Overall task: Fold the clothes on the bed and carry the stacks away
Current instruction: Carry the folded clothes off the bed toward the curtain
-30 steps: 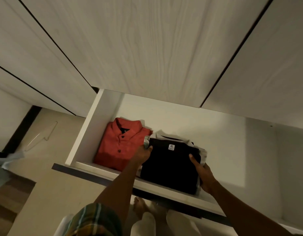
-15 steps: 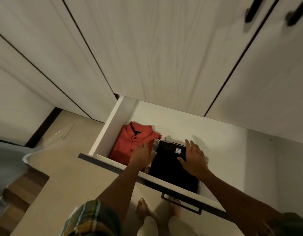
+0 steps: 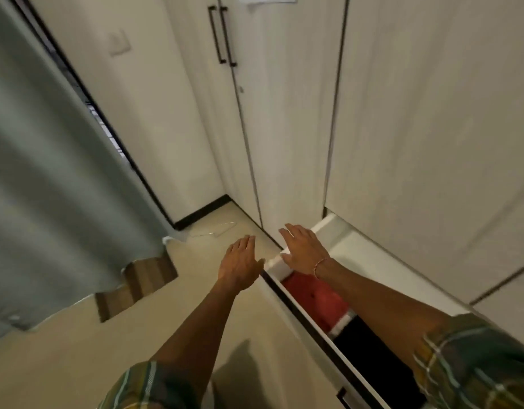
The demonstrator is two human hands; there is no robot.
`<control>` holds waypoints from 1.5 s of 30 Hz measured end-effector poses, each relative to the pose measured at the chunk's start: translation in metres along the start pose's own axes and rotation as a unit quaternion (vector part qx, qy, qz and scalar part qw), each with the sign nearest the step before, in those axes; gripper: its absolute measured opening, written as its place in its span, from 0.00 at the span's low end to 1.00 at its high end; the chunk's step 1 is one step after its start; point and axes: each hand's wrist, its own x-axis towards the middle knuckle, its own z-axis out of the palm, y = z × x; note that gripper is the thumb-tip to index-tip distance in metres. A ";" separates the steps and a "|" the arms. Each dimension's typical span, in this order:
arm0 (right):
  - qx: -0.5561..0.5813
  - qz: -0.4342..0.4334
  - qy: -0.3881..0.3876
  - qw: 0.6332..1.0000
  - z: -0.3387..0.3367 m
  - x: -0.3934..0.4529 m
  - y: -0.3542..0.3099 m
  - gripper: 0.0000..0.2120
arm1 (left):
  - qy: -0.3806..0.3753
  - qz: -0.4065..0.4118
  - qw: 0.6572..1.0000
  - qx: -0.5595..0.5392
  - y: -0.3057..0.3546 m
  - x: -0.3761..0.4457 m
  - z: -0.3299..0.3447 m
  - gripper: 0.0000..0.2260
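We noted both hands, left hand (image 3: 240, 265) and right hand (image 3: 303, 250), had released the black stack (image 3: 370, 349) in the drawer (image 3: 373, 261); fingers spread, holding nothing: delivery complete.

Folded red shirt (image 3: 317, 296) lying flat in the open drawer (image 3: 373, 261), near its left end, partly hidden behind the drawer front and a forearm. Folded black garment (image 3: 370, 352) lying flat just beside it to the right, with a strip of pale fabric (image 3: 342, 323) showing where the two meet.
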 end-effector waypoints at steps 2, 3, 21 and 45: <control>-0.012 -0.045 0.007 0.999 -0.007 0.024 -0.035 0.33 | 0.026 -0.029 0.999 0.004 -0.038 -0.012 -0.016 0.33; -0.012 -0.071 0.010 0.997 -0.009 0.037 -0.060 0.32 | 0.040 -0.047 0.998 0.009 -0.062 -0.024 -0.026 0.33; -0.060 -0.437 -0.039 0.897 0.046 0.077 -0.486 0.34 | 0.098 -0.398 0.911 0.041 -0.323 -0.327 -0.066 0.32; -0.049 -0.728 -0.246 0.637 0.197 -0.031 -0.761 0.34 | 0.102 -0.801 0.576 -0.129 -0.341 -0.569 0.026 0.32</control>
